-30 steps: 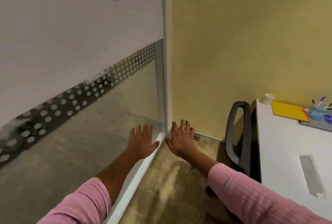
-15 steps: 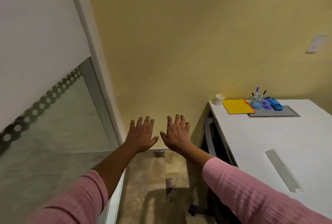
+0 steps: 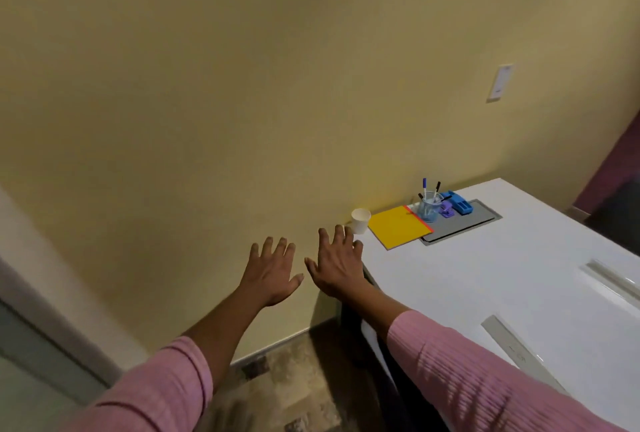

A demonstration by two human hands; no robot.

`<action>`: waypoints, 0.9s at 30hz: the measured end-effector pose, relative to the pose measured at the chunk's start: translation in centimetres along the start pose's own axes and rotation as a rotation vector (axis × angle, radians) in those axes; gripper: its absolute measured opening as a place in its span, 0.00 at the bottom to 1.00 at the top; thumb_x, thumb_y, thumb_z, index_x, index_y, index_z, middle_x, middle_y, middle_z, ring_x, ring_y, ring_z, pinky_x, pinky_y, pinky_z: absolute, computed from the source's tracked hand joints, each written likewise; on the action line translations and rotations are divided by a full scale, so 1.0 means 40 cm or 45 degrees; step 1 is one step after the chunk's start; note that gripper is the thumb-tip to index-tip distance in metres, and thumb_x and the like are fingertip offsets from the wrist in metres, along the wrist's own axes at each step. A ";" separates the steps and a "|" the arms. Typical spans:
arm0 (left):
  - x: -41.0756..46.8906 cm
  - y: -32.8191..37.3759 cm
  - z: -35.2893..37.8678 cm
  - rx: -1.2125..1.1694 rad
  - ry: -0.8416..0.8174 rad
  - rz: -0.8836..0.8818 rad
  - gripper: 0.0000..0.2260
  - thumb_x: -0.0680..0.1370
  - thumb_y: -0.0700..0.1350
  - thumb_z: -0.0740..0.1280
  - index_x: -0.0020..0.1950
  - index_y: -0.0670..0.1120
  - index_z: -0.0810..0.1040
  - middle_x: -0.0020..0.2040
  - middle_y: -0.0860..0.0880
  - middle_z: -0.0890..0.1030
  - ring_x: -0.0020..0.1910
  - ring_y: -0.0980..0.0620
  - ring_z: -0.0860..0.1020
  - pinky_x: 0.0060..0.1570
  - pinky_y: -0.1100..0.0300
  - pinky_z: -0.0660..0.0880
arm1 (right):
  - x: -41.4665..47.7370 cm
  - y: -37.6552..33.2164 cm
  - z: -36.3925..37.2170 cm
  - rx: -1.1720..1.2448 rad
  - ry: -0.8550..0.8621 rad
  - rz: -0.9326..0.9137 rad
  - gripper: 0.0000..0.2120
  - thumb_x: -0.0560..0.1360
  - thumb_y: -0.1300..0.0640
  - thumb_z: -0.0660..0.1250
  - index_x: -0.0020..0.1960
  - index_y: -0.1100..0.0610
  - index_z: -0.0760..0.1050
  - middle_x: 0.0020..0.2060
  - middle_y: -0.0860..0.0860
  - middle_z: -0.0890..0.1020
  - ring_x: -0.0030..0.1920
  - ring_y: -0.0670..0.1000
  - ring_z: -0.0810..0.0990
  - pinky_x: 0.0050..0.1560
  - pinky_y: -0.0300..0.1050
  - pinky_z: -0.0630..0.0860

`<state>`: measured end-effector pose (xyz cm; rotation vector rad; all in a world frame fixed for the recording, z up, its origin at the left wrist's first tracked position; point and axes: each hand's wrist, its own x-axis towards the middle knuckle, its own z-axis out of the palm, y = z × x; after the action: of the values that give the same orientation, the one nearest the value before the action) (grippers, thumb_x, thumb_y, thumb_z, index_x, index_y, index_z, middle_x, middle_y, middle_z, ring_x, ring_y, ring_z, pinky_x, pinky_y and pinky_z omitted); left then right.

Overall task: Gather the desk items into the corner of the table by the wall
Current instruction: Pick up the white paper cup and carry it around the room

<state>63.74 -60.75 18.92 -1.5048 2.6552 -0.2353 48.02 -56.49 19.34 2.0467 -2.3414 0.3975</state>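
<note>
Both the left hand (image 3: 272,272) and right hand (image 3: 337,267) reach forward empty, fingers spread, toward a paper cup (image 3: 360,221), yellow notebook (image 3: 398,226) and pen holder (image 3: 428,207) clustered in the white table's (image 3: 485,279) wall corner.

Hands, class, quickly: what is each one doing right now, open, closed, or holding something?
Left hand: open, fingers spread, holding nothing.
Right hand: open, fingers spread, holding nothing, at the table edge near the paper cup.

White rectangular table (image 3: 485,279) sitting against yellow wall, bearing white paper cup (image 3: 360,220), yellow folder (image 3: 398,227), clear pen cup (image 3: 428,207), blue and purple plastic items (image 3: 456,205).
</note>
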 end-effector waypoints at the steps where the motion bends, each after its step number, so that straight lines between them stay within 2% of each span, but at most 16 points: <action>1: 0.041 0.005 0.003 -0.006 -0.004 0.038 0.33 0.77 0.65 0.50 0.76 0.46 0.53 0.77 0.43 0.56 0.74 0.39 0.54 0.70 0.39 0.55 | 0.025 0.019 0.005 -0.010 0.007 0.032 0.33 0.75 0.37 0.54 0.73 0.55 0.56 0.72 0.64 0.61 0.73 0.66 0.55 0.66 0.63 0.61; 10: 0.430 0.030 0.078 -0.070 -0.005 0.347 0.34 0.77 0.64 0.50 0.76 0.45 0.53 0.77 0.43 0.56 0.74 0.39 0.55 0.70 0.39 0.55 | 0.273 0.160 0.088 -0.093 -0.019 0.305 0.33 0.75 0.37 0.56 0.73 0.55 0.57 0.73 0.63 0.59 0.74 0.66 0.54 0.66 0.62 0.60; 14: 0.601 0.031 0.131 -0.075 -0.012 0.546 0.36 0.73 0.66 0.46 0.75 0.44 0.58 0.75 0.42 0.61 0.73 0.37 0.59 0.68 0.39 0.57 | 0.382 0.216 0.152 -0.107 -0.070 0.487 0.34 0.75 0.36 0.56 0.74 0.55 0.57 0.73 0.63 0.60 0.74 0.66 0.54 0.65 0.62 0.61; 19: 0.779 0.040 0.186 -0.070 -0.076 0.745 0.32 0.71 0.63 0.58 0.67 0.43 0.71 0.65 0.41 0.75 0.62 0.36 0.73 0.58 0.39 0.70 | 0.479 0.275 0.207 -0.123 -0.104 0.685 0.33 0.75 0.37 0.57 0.73 0.55 0.57 0.73 0.63 0.60 0.74 0.66 0.54 0.65 0.62 0.61; 23: 0.869 0.061 0.245 -0.109 -0.127 0.858 0.32 0.71 0.61 0.59 0.68 0.41 0.70 0.66 0.39 0.74 0.61 0.35 0.73 0.56 0.41 0.72 | 0.529 0.309 0.240 -0.107 -0.134 0.791 0.31 0.76 0.39 0.57 0.73 0.54 0.58 0.73 0.62 0.61 0.74 0.66 0.54 0.66 0.61 0.61; 27: 0.925 0.102 0.296 -0.116 -0.183 0.904 0.31 0.69 0.58 0.66 0.66 0.41 0.72 0.64 0.36 0.75 0.57 0.36 0.76 0.51 0.42 0.76 | 0.570 0.353 0.269 -0.061 -0.166 0.846 0.29 0.77 0.42 0.58 0.73 0.54 0.57 0.73 0.61 0.60 0.74 0.66 0.53 0.67 0.61 0.61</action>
<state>42.98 -91.53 6.74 -0.4875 2.8934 0.0457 32.60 -79.15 10.19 1.2521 -3.0284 0.2017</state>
